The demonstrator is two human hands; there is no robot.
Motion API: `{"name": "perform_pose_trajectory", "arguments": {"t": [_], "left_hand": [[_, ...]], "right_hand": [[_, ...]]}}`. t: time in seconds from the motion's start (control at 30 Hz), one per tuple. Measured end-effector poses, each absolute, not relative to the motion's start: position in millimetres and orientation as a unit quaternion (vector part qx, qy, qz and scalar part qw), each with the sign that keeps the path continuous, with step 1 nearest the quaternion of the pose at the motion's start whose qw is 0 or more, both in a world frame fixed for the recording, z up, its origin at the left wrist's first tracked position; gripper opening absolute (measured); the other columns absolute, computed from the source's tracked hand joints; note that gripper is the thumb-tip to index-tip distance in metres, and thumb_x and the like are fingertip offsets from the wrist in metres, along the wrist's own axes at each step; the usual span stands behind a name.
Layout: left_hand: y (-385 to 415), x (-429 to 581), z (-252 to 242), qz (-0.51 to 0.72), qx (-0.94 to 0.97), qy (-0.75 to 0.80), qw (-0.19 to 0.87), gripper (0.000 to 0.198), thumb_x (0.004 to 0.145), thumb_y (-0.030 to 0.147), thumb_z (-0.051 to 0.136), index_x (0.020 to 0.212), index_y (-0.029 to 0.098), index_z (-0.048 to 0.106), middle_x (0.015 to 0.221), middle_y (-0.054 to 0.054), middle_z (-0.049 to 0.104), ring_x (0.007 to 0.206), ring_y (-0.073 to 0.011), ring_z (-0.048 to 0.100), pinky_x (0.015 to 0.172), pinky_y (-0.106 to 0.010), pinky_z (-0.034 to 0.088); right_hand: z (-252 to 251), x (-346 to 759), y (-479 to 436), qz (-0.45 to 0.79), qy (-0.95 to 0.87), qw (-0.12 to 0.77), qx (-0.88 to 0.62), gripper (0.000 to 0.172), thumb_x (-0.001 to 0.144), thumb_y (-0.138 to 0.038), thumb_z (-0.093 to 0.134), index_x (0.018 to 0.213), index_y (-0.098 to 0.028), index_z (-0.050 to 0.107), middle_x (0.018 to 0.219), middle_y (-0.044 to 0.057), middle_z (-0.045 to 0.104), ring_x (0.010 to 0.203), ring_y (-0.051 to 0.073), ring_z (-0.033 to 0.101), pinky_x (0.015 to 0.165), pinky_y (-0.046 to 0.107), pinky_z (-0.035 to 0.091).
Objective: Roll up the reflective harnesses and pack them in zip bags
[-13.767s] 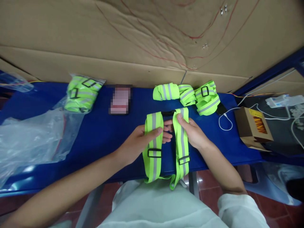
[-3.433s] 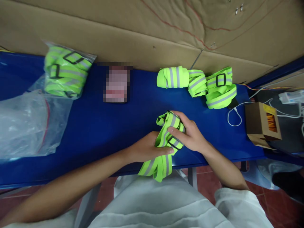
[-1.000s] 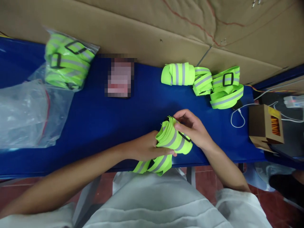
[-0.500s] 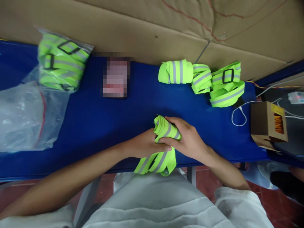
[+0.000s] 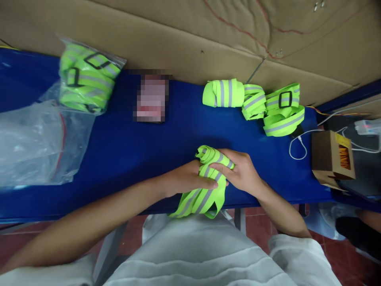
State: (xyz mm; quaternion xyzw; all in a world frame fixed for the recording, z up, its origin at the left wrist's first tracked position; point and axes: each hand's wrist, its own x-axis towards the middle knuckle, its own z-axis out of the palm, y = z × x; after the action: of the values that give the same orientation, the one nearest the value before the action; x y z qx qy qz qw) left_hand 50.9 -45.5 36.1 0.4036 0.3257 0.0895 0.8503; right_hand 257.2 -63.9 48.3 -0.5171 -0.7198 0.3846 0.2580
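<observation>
A neon-yellow reflective strap (image 5: 205, 200) with grey stripes is partly rolled up between my hands, close to the table's front edge. My right hand (image 5: 242, 171) wraps around the rolled end, its thumb lying across the top. Lower down, my left hand (image 5: 190, 178) grips the strap's flat layers, the thumb on top and the other fingers mostly hidden beneath. Loose loops of the strap hang down toward my lap. Beyond my hands, several similar strap bundles (image 5: 224, 93) lie in a row by the cardboard, one with a black buckle (image 5: 285, 99).
On the blue table (image 5: 119, 147), a clear bag of straps (image 5: 86, 79) and empty-looking plastic bags (image 5: 32, 143) lie at the left. A pixelated pack (image 5: 152, 99) stands near the back. At right are a cardboard box (image 5: 326, 157) and a white cable (image 5: 290, 149).
The roll under my right hand has turned and tilted, and my right hand has shifted slightly right and down. More flat strap shows between both hands. The camera view has shifted slightly.
</observation>
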Motion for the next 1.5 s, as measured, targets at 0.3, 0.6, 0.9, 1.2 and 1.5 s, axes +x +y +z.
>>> {"name": "perform_pose_trajectory", "arguments": {"t": [0.3,0.6,0.9,1.2,1.5], "left_hand": [[-60,58,36,0.128,0.25,0.418,0.864,0.037,0.068,0.022,0.084,0.104,0.017,0.074,0.093,-0.005,0.076,0.083,-0.021,0.07,0.079,-0.033,0.053],[-71,61,31,0.114,0.289,0.365,0.878,0.049,0.072,0.045,0.089,0.111,0.019,0.075,0.098,-0.005,0.077,0.086,-0.0208,0.07,0.077,-0.03,0.052],[-56,60,37,0.135,0.344,0.343,0.864,0.036,0.077,0.047,0.084,0.089,0.014,0.076,0.083,-0.006,0.077,0.074,-0.0177,0.071,0.074,-0.028,0.056],[-55,59,40,0.111,0.276,0.39,0.872,0.056,0.078,0.062,0.081,0.104,0.013,0.072,0.075,-0.008,0.076,0.065,-0.0259,0.076,0.049,-0.03,0.057],[-46,52,35,0.088,0.248,0.353,0.898,0.025,0.088,0.033,0.062,0.08,0.012,0.072,0.053,-0.006,0.067,0.038,-0.0186,0.061,0.039,-0.026,0.05]], "right_hand": [[56,258,-61,0.344,-0.717,0.289,-0.533,0.026,0.093,-0.044,0.072,0.096,-0.019,0.076,0.075,0.0,0.073,0.062,0.014,0.061,0.06,0.026,0.048],[63,266,-56,0.341,-0.651,0.321,-0.598,0.038,0.093,-0.051,0.069,0.073,-0.019,0.067,0.059,-0.002,0.054,0.055,0.011,0.045,0.05,0.026,0.036],[62,269,-53,0.33,-0.662,0.351,-0.574,0.031,0.094,-0.045,0.07,0.081,-0.017,0.071,0.066,-0.002,0.062,0.058,0.01,0.05,0.053,0.025,0.038],[61,273,-47,0.274,-0.652,0.368,-0.603,0.033,0.094,-0.047,0.07,0.08,-0.018,0.069,0.064,-0.003,0.054,0.059,0.011,0.046,0.055,0.026,0.036],[61,273,-48,0.272,-0.657,0.374,-0.595,0.032,0.093,-0.046,0.071,0.08,-0.017,0.07,0.064,-0.003,0.056,0.058,0.011,0.048,0.054,0.025,0.036]]}}
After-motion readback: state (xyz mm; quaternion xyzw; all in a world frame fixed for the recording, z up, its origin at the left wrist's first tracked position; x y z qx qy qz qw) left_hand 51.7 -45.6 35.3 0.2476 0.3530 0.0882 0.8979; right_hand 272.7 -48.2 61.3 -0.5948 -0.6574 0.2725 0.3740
